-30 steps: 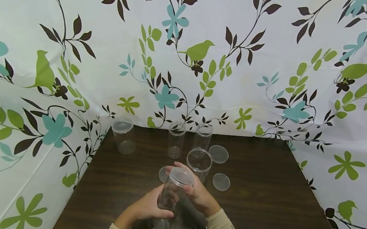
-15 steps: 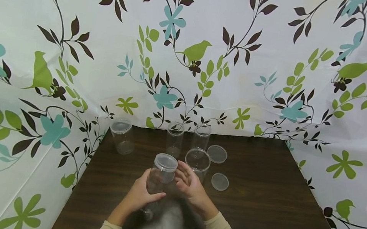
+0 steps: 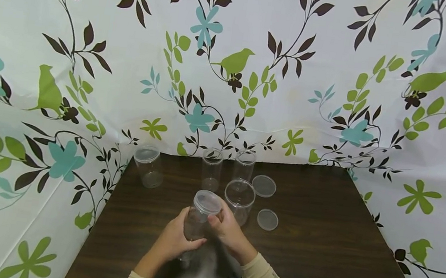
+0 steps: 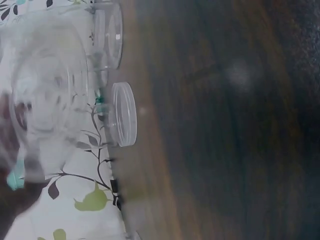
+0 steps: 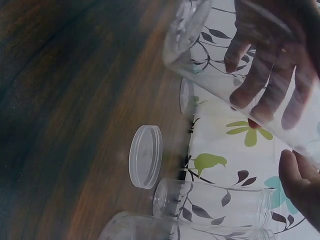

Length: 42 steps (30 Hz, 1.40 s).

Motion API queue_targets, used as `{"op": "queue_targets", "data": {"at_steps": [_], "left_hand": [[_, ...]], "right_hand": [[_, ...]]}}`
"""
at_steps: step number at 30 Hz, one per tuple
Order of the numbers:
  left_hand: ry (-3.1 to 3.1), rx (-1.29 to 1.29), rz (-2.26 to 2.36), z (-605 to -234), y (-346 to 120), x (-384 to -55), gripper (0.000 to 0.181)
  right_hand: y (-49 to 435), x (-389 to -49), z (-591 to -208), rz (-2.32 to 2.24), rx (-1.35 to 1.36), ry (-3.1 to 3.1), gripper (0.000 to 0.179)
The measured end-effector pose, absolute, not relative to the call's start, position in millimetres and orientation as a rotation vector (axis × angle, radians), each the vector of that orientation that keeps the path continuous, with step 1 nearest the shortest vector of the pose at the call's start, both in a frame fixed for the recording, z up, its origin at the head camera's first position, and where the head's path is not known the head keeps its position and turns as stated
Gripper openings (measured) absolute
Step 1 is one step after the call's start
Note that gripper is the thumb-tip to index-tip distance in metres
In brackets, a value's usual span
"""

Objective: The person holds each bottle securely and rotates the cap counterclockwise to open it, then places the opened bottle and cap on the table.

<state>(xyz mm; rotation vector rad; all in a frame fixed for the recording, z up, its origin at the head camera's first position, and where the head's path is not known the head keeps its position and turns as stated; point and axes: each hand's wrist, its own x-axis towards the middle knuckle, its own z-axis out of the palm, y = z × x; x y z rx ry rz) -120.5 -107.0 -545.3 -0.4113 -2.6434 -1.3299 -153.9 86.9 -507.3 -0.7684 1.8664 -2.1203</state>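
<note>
A tall clear plastic jar (image 3: 193, 227) with a translucent lid (image 3: 208, 202) on its mouth is held up above the table, leaning slightly. My left hand (image 3: 171, 240) grips its body from the left, thumb across the near side. At the top, my right hand (image 3: 232, 232) holds the lid from the right, thumb at its near edge and fingers behind. The right wrist view shows the left hand's fingers (image 5: 265, 95) through the clear wall. In the left wrist view the jar (image 4: 50, 100) is blurred close to the camera.
Behind the hands stand a wide uncovered jar (image 3: 240, 195) and two slim jars (image 3: 211, 172) (image 3: 244, 166). A lidded jar (image 3: 149, 169) is at the back left corner. Two loose lids (image 3: 264, 186) (image 3: 267, 220) lie right of the jars on the dark wooden table (image 3: 327, 246).
The jar has shifted left and farther from me overall. Half a second ago my right hand's fingers were spread beside the lid; now they close on it again.
</note>
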Motion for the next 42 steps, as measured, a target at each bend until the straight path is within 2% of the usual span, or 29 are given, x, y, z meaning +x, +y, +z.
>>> {"op": "queue_targets", "data": {"at_steps": [4, 10, 15, 20, 23, 35, 42], "left_hand": [[-2.668, -0.619, -1.637, -545.2, -111.5, -119.5, 0.083], [-2.504, -0.988, -2.167, -544.4, -118.3, -123.0, 0.07], [-2.407, -1.066, -2.298, -546.4, -119.6, -127.1, 0.07], [-2.403, -0.987, -2.273, -546.6, -121.7, -128.9, 0.07], [-2.422, -0.893, -2.233, -545.0, -124.5, -130.3, 0.071], [-2.496, -0.326, -1.812, -545.0, -127.2, -134.8, 0.078], [-2.571, -0.309, -1.549, -547.1, -122.3, -134.0, 0.09]], "right_hand": [[88.0, -155.4, -507.8, -2.097, -0.767, 1.905, 0.08], [94.4, -159.9, -510.7, -2.068, -0.848, 1.789, 0.094], [96.9, -163.9, -514.7, -2.071, -0.884, 1.701, 0.099], [96.2, -164.4, -519.1, -2.055, -0.913, 1.719, 0.109], [95.2, -163.8, -520.9, -2.046, -0.939, 1.739, 0.108], [85.8, -153.6, -514.6, -2.132, -0.746, 1.91, 0.077], [75.4, -150.2, -508.0, -2.119, -0.746, 1.976, 0.075]]}}
